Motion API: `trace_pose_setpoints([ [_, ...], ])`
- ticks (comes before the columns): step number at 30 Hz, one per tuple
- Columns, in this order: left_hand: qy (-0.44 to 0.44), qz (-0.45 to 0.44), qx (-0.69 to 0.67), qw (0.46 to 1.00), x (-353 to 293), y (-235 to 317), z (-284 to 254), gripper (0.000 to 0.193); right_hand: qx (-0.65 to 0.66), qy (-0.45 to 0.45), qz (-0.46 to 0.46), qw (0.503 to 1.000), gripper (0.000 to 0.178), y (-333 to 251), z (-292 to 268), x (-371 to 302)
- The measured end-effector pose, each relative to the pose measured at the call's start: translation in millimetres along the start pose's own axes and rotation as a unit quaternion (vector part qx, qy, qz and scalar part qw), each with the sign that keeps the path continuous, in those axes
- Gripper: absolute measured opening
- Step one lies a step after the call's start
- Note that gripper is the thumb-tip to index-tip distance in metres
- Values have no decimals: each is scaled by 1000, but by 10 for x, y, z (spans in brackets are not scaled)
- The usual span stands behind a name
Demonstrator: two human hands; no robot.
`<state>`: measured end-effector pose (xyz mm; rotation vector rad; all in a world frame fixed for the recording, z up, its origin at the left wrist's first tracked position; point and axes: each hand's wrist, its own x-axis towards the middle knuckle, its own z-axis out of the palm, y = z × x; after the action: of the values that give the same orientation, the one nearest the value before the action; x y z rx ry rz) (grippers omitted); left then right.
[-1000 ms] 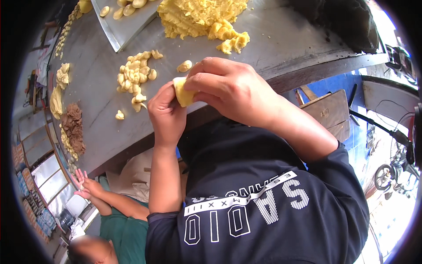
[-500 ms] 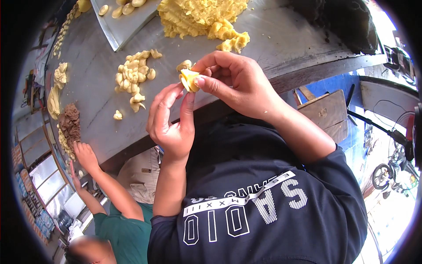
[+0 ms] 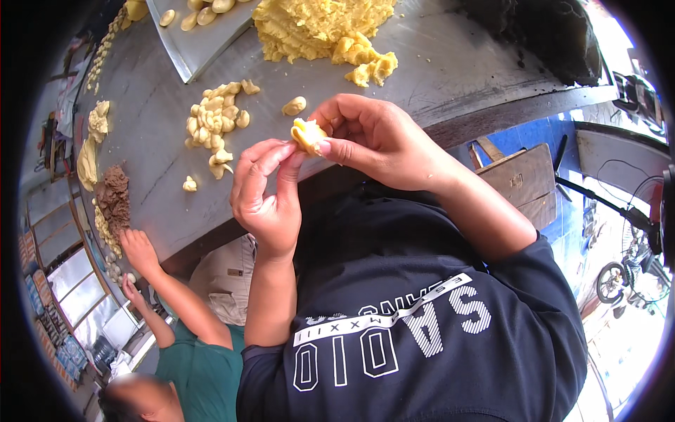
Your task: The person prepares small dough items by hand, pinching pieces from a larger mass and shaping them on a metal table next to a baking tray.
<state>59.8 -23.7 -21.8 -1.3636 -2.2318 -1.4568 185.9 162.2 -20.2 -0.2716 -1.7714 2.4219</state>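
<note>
Just beyond the table's near edge, both hands pinch a small piece of pale dough [image 3: 307, 135] folded around a yellow filling. My right hand [image 3: 387, 144] grips it between thumb and curled fingers. From the other side, the thumb and fingertips of my left hand [image 3: 266, 200] close on its lower edge. A smooth dough ball [image 3: 294, 106] lies on the metal table just past the piece. To the left sits a cluster of small pale dough lumps [image 3: 214, 112], with one crumb of dough [image 3: 190, 184] apart from it. A large mound of yellow filling [image 3: 316, 28] spreads farther back.
A metal tray [image 3: 200, 49] with several dough balls stands at the back left. Brown paste [image 3: 114, 200] lies at the far left, where a co-worker's hand [image 3: 138, 250] rests beside it. A dark bulky object [image 3: 548, 39] occupies the back right.
The dough piece has turned and moved slightly down toward me, its fold now lying over the filling. My left hand has shifted slightly left and down. The co-worker's lower hand has moved.
</note>
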Motion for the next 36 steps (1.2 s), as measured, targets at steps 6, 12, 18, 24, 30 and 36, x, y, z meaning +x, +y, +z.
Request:
trace_pose_setpoints([
  [6,2,26,38,999,49,37,33,12,-40,-10,-9,999,32,-76,-38,-25],
  [12,7,-186,-183,965,39,145,37,14,-338,62,-207,916,29,-141,57,-81],
  [18,-27,-303,-313,900,12,388,108,38,-410,129,-275,860,22,-77,113,-140],
  [24,-24,-271,-364,891,76,347,86,46,-395,123,-279,866,29,-173,44,-175],
  [30,-178,-39,-46,982,110,-116,19,28,-384,56,-240,890,19,-218,84,-172],
  [36,-193,7,-10,981,244,-111,185,43,-504,27,-304,808,8,-62,176,-174],
])
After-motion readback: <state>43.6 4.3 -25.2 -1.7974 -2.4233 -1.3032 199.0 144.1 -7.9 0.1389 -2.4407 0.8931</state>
